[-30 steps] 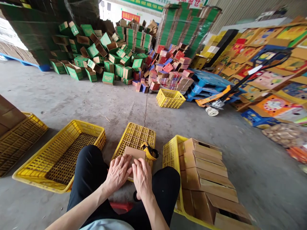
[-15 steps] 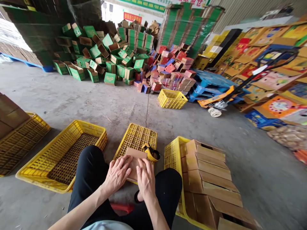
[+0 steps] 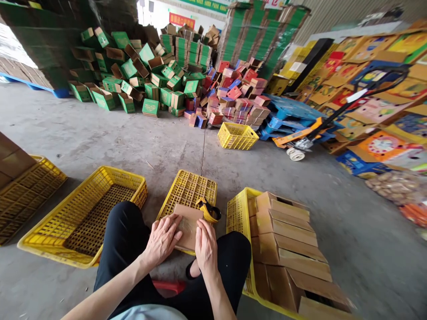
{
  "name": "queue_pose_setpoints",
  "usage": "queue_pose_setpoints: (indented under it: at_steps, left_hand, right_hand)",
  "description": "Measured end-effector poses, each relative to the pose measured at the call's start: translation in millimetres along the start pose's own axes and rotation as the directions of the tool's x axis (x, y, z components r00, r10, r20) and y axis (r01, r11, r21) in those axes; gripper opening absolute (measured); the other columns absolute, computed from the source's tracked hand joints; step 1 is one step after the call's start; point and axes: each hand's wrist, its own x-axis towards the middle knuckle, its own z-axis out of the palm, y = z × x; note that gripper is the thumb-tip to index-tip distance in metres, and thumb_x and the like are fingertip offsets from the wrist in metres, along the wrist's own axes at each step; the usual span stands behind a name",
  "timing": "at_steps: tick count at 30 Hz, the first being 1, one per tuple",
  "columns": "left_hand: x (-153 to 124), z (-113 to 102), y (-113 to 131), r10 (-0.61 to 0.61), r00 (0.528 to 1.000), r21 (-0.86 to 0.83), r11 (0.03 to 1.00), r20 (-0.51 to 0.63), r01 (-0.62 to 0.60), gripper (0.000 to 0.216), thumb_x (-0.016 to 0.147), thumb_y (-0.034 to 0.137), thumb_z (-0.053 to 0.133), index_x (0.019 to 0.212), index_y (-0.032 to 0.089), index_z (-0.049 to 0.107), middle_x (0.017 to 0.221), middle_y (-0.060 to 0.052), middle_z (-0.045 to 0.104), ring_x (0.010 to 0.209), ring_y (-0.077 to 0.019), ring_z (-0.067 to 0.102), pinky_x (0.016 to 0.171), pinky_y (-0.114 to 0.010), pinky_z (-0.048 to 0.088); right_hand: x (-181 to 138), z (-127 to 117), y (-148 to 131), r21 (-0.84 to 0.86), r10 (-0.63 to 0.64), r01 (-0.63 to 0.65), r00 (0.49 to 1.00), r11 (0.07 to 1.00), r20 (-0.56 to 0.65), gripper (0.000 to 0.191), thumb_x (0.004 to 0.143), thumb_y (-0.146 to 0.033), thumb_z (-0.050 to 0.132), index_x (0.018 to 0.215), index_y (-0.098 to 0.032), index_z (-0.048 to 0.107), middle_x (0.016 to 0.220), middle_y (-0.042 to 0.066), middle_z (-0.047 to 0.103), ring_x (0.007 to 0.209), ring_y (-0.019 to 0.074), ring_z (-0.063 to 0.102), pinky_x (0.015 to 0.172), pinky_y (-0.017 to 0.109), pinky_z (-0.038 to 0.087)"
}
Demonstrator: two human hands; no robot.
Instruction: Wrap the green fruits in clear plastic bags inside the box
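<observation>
A small brown cardboard box (image 3: 187, 229) lies on an upturned yellow plastic crate (image 3: 191, 184) between my knees, a shiny patch like clear tape on its top. My left hand (image 3: 164, 239) rests flat across the box's left side, fingers stretched over the top. Along the right edge, my right hand (image 3: 206, 244) has its fingers drawn together against the box; the fingertips are partly hidden. Just beyond the right hand, a yellow and black tape dispenser (image 3: 209, 211) sits on the crate.
At my right, a yellow crate (image 3: 236, 215) holds several cardboard boxes (image 3: 287, 240). An empty yellow crate (image 3: 83, 195) stands left, with another loaded crate (image 3: 40, 182) beyond. Ahead are a small yellow crate (image 3: 237, 136), piled green cartons (image 3: 150, 106) and a pallet jack (image 3: 307, 138).
My right hand has slid from the top of the box to its right edge, and its fingers have drawn together. The left hand stays on the box; the view has shifted slightly.
</observation>
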Motion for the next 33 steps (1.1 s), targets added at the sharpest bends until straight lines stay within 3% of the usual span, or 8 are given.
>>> queue_pose_setpoints:
  at_steps: [7, 11, 14, 17, 24, 29, 33]
  left_hand:
    - [-5.9, 7.5, -3.4, -0.059, 0.998, -0.092, 0.994, 0.009, 0.059, 0.051, 0.115, 0.041, 0.04, 0.164, 0.029, 0.051, 0.155, -0.012, 0.062, 0.138, -0.0285, 0.058, 0.109, -0.046, 0.052]
    - [-16.9, 13.5, -5.4, -0.03, 1.0, -0.062, 0.998, -0.005, 0.03, 0.06, 0.115, 0.044, 0.043, 0.173, 0.029, 0.036, 0.164, -0.014, 0.055, 0.147, -0.0299, 0.053, 0.113, -0.046, 0.05]
    - [-22.1, 18.3, -1.3, -0.022, 1.0, -0.043, 0.999, -0.014, 0.022, 0.069, 0.114, 0.046, 0.045, 0.177, 0.029, 0.02, 0.17, -0.016, 0.05, 0.153, -0.0316, 0.05, 0.115, -0.046, 0.049]
    - [-21.1, 19.3, 3.9, -0.052, 0.999, -0.035, 0.998, -0.016, 0.051, 0.071, 0.114, 0.046, 0.043, 0.178, 0.029, 0.015, 0.172, -0.018, 0.048, 0.153, -0.0326, 0.051, 0.115, -0.047, 0.049]
    - [-28.7, 4.8, -5.9, 0.047, 0.996, -0.032, 0.998, 0.071, -0.045, 0.067, 0.112, 0.05, 0.05, 0.174, 0.029, 0.033, 0.175, -0.015, 0.044, 0.162, -0.0343, 0.041, 0.118, -0.05, 0.049]
    - [-36.3, 12.0, -10.5, 0.087, 0.995, -0.08, 0.993, -0.049, -0.091, 0.054, 0.112, 0.047, 0.054, 0.161, 0.025, 0.055, 0.165, -0.015, 0.058, 0.153, -0.0308, 0.055, 0.113, -0.048, 0.056]
    - [-36.0, 19.0, -9.9, 0.105, 0.985, -0.09, 0.989, -0.14, -0.118, 0.051, 0.11, 0.048, 0.058, 0.155, 0.025, 0.062, 0.158, -0.014, 0.065, 0.147, -0.0317, 0.06, 0.113, -0.05, 0.058]
  right_hand:
    - [-7.3, 8.1, 4.7, 0.064, 0.072, -0.069, 0.997, 0.996, -0.036, 0.039, 0.116, -0.024, 0.043, 0.143, -0.017, 0.069, 0.136, 0.017, 0.077, 0.125, 0.0269, 0.077, 0.106, 0.044, 0.066]
    - [-22.2, -3.8, 6.2, 0.11, 0.06, -0.068, 0.995, 0.992, 0.075, 0.042, 0.115, -0.027, 0.046, 0.152, -0.017, 0.064, 0.147, 0.017, 0.073, 0.134, 0.0286, 0.073, 0.11, 0.043, 0.065]
    - [-38.8, -16.3, 3.9, 0.102, 0.031, -0.049, 0.986, 0.994, 0.166, 0.057, 0.112, -0.038, 0.057, 0.166, -0.018, 0.049, 0.159, 0.018, 0.063, 0.141, 0.0321, 0.068, 0.114, 0.045, 0.063]
    - [-50.0, -20.1, 2.0, 0.053, 0.02, -0.028, 0.989, 0.998, 0.148, 0.068, 0.109, -0.04, 0.065, 0.17, -0.021, 0.042, 0.161, 0.018, 0.061, 0.14, 0.0342, 0.068, 0.109, 0.043, 0.066]
    - [-53.6, -13.5, 1.5, 0.024, -0.009, 0.008, 0.999, 1.0, 0.042, 0.046, 0.109, -0.038, 0.065, 0.152, -0.02, 0.066, 0.137, 0.017, 0.078, 0.118, 0.0318, 0.081, 0.099, 0.043, 0.071]
    - [-56.0, -16.1, -3.5, 0.033, 0.035, -0.035, 0.999, 0.999, 0.002, 0.038, 0.11, -0.04, 0.064, 0.141, -0.021, 0.073, 0.123, 0.015, 0.082, 0.108, 0.0298, 0.083, 0.095, 0.042, 0.072]
    - [-56.2, -18.6, -9.2, 0.026, 0.058, -0.058, 0.998, 0.998, 0.007, 0.035, 0.113, -0.04, 0.058, 0.139, -0.023, 0.073, 0.107, 0.011, 0.081, 0.094, 0.026, 0.084, 0.083, 0.036, 0.072]
